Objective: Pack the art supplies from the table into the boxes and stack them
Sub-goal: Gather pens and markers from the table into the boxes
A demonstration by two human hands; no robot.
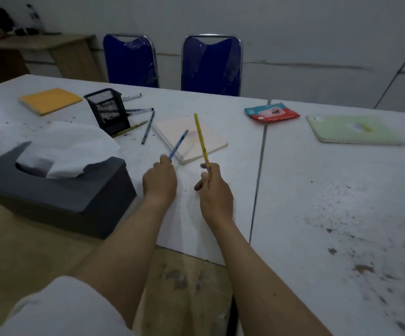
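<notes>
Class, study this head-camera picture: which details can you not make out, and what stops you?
- Head view: left hand fingers, hidden behind its own back.
- Mesh holder contents, too dark.
- Wipes pack print, too small and blurred.
- Side-table items, dim and distant.

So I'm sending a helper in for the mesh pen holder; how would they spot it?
On the white table, look left, between the orange notebook and the spiral notebook. The mesh pen holder is the black upright box with loose pencils beside it, unlike the solid grey tissue box.

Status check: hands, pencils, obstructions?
Left hand grips blue pencil. Right hand grips yellow pencil. Mesh holder open, unobstructed.
</notes>
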